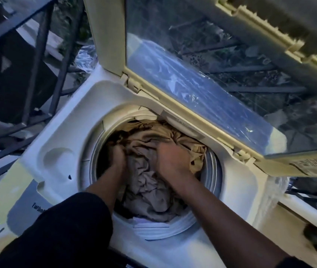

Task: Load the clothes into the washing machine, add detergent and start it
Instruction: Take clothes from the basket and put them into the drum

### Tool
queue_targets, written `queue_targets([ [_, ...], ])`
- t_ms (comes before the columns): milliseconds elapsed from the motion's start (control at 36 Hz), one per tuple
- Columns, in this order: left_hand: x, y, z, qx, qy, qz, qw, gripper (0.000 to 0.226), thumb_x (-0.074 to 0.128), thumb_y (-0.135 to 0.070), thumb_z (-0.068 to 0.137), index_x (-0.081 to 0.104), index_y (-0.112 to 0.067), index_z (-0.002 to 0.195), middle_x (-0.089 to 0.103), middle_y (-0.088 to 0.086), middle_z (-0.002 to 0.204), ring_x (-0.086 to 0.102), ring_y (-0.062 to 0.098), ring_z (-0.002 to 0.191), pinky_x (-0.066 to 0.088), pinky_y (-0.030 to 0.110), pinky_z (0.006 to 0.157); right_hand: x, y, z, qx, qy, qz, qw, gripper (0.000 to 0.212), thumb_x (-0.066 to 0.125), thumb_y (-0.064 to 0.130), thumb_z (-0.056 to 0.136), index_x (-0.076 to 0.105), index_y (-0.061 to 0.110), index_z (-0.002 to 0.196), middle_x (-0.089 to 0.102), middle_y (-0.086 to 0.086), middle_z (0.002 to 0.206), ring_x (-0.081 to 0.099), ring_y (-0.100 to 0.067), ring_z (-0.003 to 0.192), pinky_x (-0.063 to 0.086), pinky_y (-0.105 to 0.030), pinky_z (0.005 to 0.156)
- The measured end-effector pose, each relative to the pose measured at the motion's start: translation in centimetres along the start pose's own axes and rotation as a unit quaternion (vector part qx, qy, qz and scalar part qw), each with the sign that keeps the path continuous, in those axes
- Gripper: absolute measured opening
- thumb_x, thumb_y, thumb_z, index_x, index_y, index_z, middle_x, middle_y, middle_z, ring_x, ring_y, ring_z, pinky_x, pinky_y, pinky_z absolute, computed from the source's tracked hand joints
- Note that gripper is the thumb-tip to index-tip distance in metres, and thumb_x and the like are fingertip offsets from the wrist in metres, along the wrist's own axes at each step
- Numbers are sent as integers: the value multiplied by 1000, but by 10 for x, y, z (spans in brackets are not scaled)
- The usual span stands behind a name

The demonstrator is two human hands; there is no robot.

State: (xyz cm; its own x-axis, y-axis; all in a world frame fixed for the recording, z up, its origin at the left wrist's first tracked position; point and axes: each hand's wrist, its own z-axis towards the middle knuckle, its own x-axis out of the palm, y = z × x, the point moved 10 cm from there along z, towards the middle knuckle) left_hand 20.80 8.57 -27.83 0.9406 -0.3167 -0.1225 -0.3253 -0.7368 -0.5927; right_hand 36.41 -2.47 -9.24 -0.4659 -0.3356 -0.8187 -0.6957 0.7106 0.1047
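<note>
A white top-loading washing machine [61,144] stands in front of me with its glass lid [202,74] raised. Its round drum holds a heap of beige and tan clothes [148,186]. Both my hands are down inside the drum. My left hand [118,155] is sunk into the cloth at the left side, its fingers buried in the folds. My right hand [171,157] lies on top of the pile with its fingers curled into the fabric. The fingertips of both hands are hidden by cloth.
A dark metal railing [28,60] runs along the left and behind the machine. The control panel [28,206] with printed lettering lies at the near left. A stream of water [271,196] falls past the machine's right side.
</note>
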Motion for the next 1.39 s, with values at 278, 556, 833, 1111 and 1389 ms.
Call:
queue_targets([
  [278, 50, 55, -50, -20, 337, 419, 843, 143, 97, -54, 62, -2, -28, 162, 37, -12, 152, 42, 16, 142, 37, 28, 113, 123, -99, 5, 137, 189, 156, 960, 151, 91, 43, 72, -37, 46, 151, -3, -29, 168, 23, -50, 152, 43, -52, 113],
  [556, 66, -15, -61, 102, 297, 558, 768, 82, 86, -57, 48, 69, -29, 124, 73, -3, 122, 68, 21, 109, 58, 42, 97, 91, -104, -1, 154, 149, 220, 952, 107, 93, 46, 70, 39, 9, 155, 55, -13, 146, 57, -32, 130, 54, -34, 92],
  [833, 34, -179, -162, 274, 106, 641, 709, 80, 86, -39, 75, 52, -31, 146, 66, 11, 138, 63, 33, 123, 51, 38, 96, 5, -96, -37, 126, -43, 209, 969, 65, 78, 68, 78, 67, 12, 110, 74, -10, 100, 69, -31, 88, 46, -34, 65],
  [1111, -16, -195, -238, 471, -78, 520, 709, 55, 77, -22, 74, 59, -26, 126, 55, 13, 108, 55, 39, 91, 39, 38, 66, -68, -73, -106, 69, -285, 56, 954, 30, 68, 26, 90, 50, 27, 115, 68, -5, 81, 67, -34, 70, 38, -32, 55],
  [1389, 25, -56, -174, 364, 47, 759, 537, 57, 66, -46, 82, 58, -27, 136, 59, 11, 117, 57, 37, 109, 55, 41, 67, 10, -31, -47, -52, -123, -36, 990, 93, 83, 31, 76, 33, 39, 153, 44, -16, 145, 45, -45, 130, 45, -54, 98],
])
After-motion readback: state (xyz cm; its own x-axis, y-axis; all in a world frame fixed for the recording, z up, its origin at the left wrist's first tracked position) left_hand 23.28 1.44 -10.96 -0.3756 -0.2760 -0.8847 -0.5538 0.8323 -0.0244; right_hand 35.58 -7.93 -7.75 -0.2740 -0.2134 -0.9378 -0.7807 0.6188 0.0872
